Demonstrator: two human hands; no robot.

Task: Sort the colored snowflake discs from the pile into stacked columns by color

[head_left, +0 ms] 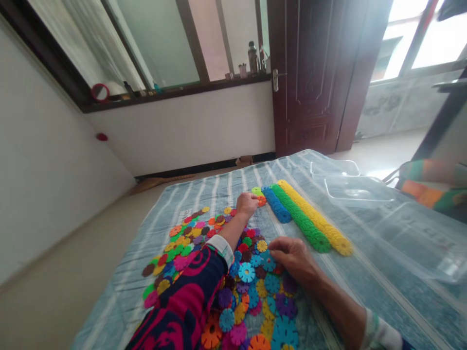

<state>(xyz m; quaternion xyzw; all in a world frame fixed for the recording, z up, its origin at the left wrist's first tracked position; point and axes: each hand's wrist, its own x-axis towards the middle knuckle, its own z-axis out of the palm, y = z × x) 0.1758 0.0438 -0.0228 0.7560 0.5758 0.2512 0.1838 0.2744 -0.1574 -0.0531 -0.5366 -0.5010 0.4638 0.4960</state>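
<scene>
Many colourful notched plastic discs point(247, 272) lie in a loose pile on the striped bedcover. Right of the pile, overlapping discs form a yellow row point(315, 218), a green row point(299, 216) and a shorter blue row point(276, 204). My left hand point(247, 204) is stretched forward to the far end of the pile, its fingers pressed together beside orange discs point(261, 201); what they pinch, if anything, is hidden. Near the pile's right edge, my right hand point(294, 255) has thumb and fingertips together at a blue disc point(269, 261).
Clear plastic containers and lids point(359, 189) stand on the bed's right side, with a larger clear box point(423, 240) nearer. Beyond the bed are a wall, a window ledge point(182, 92) with small items, and a dark red door point(314, 73).
</scene>
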